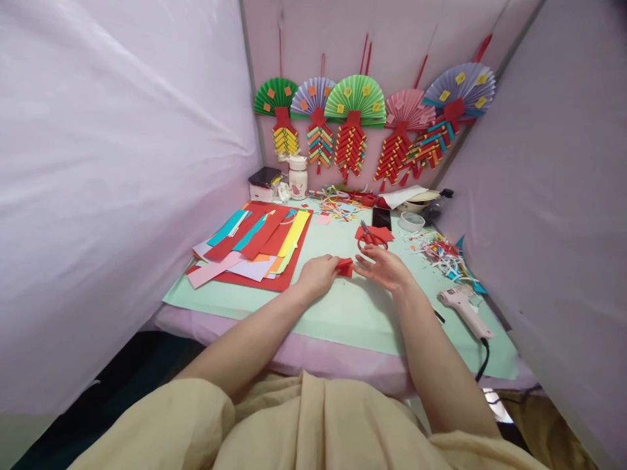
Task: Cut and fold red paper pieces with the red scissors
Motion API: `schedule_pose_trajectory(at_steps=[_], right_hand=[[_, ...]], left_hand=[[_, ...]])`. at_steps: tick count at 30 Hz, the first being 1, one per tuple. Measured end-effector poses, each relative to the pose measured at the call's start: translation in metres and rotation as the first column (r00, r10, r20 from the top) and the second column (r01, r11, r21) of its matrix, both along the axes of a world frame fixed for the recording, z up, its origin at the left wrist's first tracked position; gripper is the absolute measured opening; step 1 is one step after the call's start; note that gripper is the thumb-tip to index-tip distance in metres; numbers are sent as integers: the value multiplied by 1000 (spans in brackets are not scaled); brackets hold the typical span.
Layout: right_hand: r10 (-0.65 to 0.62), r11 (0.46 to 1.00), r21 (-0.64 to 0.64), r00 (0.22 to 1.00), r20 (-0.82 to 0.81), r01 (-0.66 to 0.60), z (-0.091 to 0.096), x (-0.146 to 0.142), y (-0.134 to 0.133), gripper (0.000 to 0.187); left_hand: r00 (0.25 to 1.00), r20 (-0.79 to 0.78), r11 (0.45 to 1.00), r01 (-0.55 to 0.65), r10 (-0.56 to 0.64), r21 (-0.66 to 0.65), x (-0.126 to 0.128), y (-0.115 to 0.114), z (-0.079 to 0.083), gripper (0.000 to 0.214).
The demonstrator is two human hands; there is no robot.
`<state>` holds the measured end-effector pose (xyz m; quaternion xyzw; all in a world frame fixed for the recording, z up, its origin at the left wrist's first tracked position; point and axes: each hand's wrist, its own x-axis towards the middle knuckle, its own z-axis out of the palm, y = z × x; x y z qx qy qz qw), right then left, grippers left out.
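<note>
Between the fingers of my left hand (pixel 319 274) is a small folded piece of red paper (pixel 345 267), held just over the pale green table cover (pixel 274 305). My right hand (pixel 379 266) hovers to its right with fingers spread and nothing in them. Red-handled scissors (pixel 371 239) lie just beyond my right fingers, on top of a flat red paper piece (pixel 385 232). Left of my left hand, colored paper strips (pixel 264 233) in red, blue, yellow, orange and lilac lie over a red sheet (pixel 302 245).
A glue gun (pixel 463 308) with a cord lies at the right edge. Paper scraps (pixel 441 254) are heaped nearby, with more scraps (pixel 337 203) at the back. A tape roll (pixel 411 222), a phone (pixel 382 218) and a white bottle (pixel 298 177) stand or lie behind. Paper fans (pixel 355 101) hang on the wall.
</note>
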<state>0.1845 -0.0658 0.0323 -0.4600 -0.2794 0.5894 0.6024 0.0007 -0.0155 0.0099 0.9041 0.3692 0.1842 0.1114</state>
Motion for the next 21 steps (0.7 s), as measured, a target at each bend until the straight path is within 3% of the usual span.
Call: schedule_pose_trajectory(at_steps=[3, 5, 7, 9, 13, 17, 21], right_hand=[[-33, 993, 112, 997, 70, 25, -4, -9, 2, 22], [-123, 982, 172, 964, 236, 83, -9, -13, 4, 26], [-208, 967, 227, 871, 445, 115, -12, -15, 5, 34], [-233, 954, 292, 780, 581, 67, -14, -18, 5, 39], [-244, 908, 417, 765, 596, -35, -14, -25, 2, 27], [-317, 907, 421, 700, 640, 26, -14, -30, 1, 23], [-362, 901, 429, 665, 654, 68, -13, -30, 0, 23]], left_hand=[[972, 204, 991, -100, 117, -92, -2, 2, 4, 27], [895, 417, 980, -88, 157, -180, -4, 3, 7, 26], [788, 594, 957, 24, 161, -291, -6, 4, 9, 27], [687, 711, 899, 204, 151, -388, -7, 4, 10, 30], [542, 824, 737, 487, 166, -469, -4, 1, 9, 37], [560, 807, 622, 569, 186, -538, -2, -3, 11, 45], [556, 796, 620, 544, 238, -565, -4, -1, 12, 47]])
